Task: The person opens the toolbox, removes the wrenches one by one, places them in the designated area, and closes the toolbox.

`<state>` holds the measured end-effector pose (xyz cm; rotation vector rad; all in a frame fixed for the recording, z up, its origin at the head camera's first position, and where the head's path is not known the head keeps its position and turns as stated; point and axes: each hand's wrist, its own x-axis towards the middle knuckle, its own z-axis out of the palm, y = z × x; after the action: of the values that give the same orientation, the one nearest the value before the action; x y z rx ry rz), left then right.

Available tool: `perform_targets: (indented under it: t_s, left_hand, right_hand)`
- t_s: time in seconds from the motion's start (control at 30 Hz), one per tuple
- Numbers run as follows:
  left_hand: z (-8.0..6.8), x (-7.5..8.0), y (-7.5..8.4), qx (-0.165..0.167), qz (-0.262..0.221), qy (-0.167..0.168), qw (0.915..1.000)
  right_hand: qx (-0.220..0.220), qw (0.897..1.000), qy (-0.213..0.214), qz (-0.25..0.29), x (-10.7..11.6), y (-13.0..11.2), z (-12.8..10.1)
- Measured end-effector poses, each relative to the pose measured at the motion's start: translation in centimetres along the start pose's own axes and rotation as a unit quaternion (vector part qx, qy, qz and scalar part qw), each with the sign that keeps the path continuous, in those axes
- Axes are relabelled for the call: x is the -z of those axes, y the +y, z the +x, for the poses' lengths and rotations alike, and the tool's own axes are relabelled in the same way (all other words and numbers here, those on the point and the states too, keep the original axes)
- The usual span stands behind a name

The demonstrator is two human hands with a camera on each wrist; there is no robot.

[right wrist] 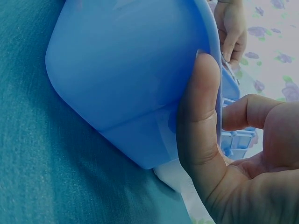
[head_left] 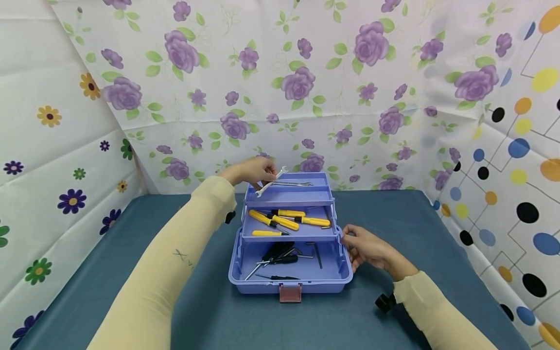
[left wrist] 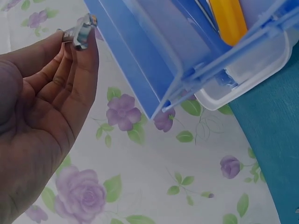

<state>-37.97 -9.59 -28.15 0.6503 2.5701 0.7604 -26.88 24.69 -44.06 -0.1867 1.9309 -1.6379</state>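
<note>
An open blue toolbox (head_left: 345,277) stands mid-table with its tiered trays stepped back. Over the left end of the top tray (head_left: 306,197) my left hand (head_left: 264,177) pinches a small silver wrench (head_left: 271,181); the wrench end (left wrist: 81,32) shows between the fingertips, beside the toolbox (left wrist: 154,56). My right hand (head_left: 350,243) grips the toolbox's right side. Its thumb (right wrist: 203,112) presses the outer wall (right wrist: 126,79), and its fingers curl over the rim.
Another silver tool (head_left: 294,183) lies in the top tray. Yellow-handled screwdrivers (head_left: 284,219) fill the middle tray; black-handled tools (head_left: 280,257) and a hex key (head_left: 318,253) lie in the bottom. A teal cloth (head_left: 131,228) covers the table, with floral and dotted sheets walling three sides.
</note>
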Motion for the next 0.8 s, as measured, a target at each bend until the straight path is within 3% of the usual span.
perform_targets:
  t_s: [0.3, 0.8]
  left_hand:
    - [-0.5, 0.4, -0.8, 0.004, -0.011, 0.020, 0.9997]
    - [-2.9, 1.3, -3.1, -0.004, -0.050, 0.083, 0.9953]
  right_hand:
    - [-0.001, 1.000, 0.001, -0.003, 0.0, -0.1, 0.0]
    - [-0.002, 1.000, 0.005, -0.005, -0.1, 0.0, 0.0]
